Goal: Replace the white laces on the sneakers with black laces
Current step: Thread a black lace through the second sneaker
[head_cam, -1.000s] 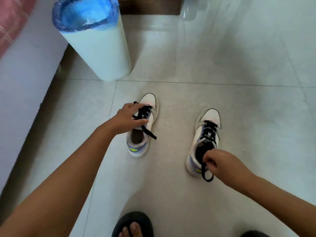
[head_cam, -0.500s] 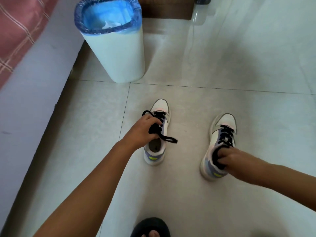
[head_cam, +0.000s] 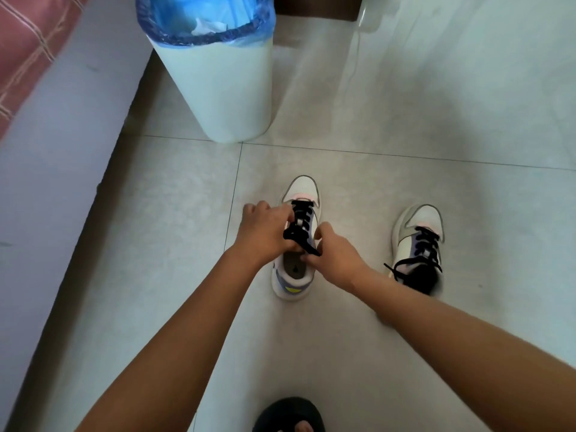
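Two white sneakers with black laces stand on the tiled floor. Over the left sneaker [head_cam: 299,188] both hands meet. My left hand [head_cam: 265,232] grips the black lace [head_cam: 300,235] at the tongue from the left side. My right hand [head_cam: 333,257] pinches the loose end of the same lace from the right, by the shoe's opening. The right sneaker [head_cam: 419,232] stands alone further right, its black lace ends [head_cam: 414,269] lying loose over the collar. No white laces are visible.
A white bin [head_cam: 224,85] with a blue liner stands just beyond the left sneaker. A bed edge [head_cam: 56,145] with a pink checked cover runs along the left. My foot in a black slipper [head_cam: 290,416] shows at the bottom.
My right hand has let go of the right sneaker and crossed left to the left sneaker's lace. My left hand stays on that lace. The view has tilted up.
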